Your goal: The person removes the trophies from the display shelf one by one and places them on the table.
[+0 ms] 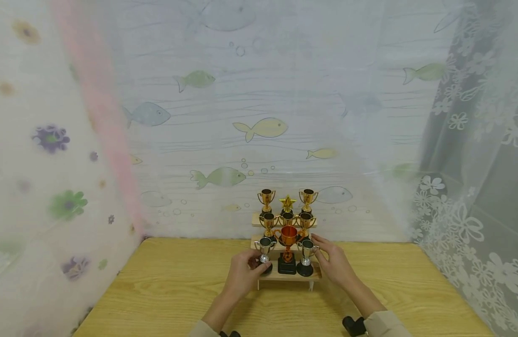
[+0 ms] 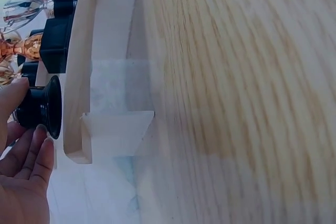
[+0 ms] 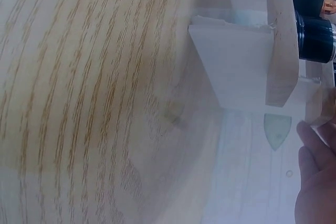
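A stepped wooden display stand holds small trophy cups on three tiers. At the lowest tier's left end, my left hand pinches the black base of a silver trophy. The left wrist view shows that base tilted a little between thumb and fingers, close to the shelf edge. My right hand holds the right end of the middle tier, beside another silver trophy; its fingers touch the tier's end, and the thumb is out of the right wrist view. An orange-bronze trophy stands between the silver ones.
Gold cups stand on the middle tier. A gold star trophy sits between two gold cups on the top tier. The wood-grain table meets a fish-patterned sheet behind, and a lace curtain hangs at right.
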`<action>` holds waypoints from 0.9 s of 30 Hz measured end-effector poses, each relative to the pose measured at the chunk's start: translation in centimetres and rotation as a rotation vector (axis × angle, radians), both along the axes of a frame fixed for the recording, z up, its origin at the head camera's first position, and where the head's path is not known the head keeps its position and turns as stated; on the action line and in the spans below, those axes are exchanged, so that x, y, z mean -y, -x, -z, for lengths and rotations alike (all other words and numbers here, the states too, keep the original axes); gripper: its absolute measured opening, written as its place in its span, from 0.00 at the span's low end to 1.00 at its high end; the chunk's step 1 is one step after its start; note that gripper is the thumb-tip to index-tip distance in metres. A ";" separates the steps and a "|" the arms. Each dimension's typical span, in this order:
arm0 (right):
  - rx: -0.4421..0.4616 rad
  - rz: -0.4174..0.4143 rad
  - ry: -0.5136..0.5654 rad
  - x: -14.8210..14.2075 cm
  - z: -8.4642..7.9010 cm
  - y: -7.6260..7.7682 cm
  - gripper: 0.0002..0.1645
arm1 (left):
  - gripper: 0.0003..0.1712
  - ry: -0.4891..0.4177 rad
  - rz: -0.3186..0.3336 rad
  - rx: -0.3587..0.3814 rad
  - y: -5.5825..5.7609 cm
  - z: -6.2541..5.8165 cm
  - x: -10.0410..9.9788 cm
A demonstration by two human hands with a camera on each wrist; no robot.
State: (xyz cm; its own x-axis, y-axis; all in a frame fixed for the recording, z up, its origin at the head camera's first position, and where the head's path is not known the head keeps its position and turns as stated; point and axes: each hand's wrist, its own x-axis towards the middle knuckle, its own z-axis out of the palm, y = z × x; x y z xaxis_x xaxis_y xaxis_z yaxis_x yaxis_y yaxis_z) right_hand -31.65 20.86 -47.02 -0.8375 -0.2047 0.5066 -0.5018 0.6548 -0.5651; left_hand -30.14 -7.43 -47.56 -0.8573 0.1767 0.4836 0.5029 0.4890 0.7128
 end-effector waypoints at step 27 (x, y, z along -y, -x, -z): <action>-0.024 -0.016 0.005 0.1 0.1 -0.1 0.23 | 0.08 -0.017 -0.099 -0.074 -0.4 -0.3 3.1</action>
State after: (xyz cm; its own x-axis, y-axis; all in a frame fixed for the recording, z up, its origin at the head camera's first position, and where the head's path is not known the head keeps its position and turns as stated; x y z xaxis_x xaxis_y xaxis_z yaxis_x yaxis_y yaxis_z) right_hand -31.58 20.81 -47.11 -0.8216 -0.2152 0.5278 -0.5258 0.6438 -0.5559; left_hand -29.74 -10.51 -47.24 -0.8318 0.0844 0.5486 0.5045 0.5272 0.6838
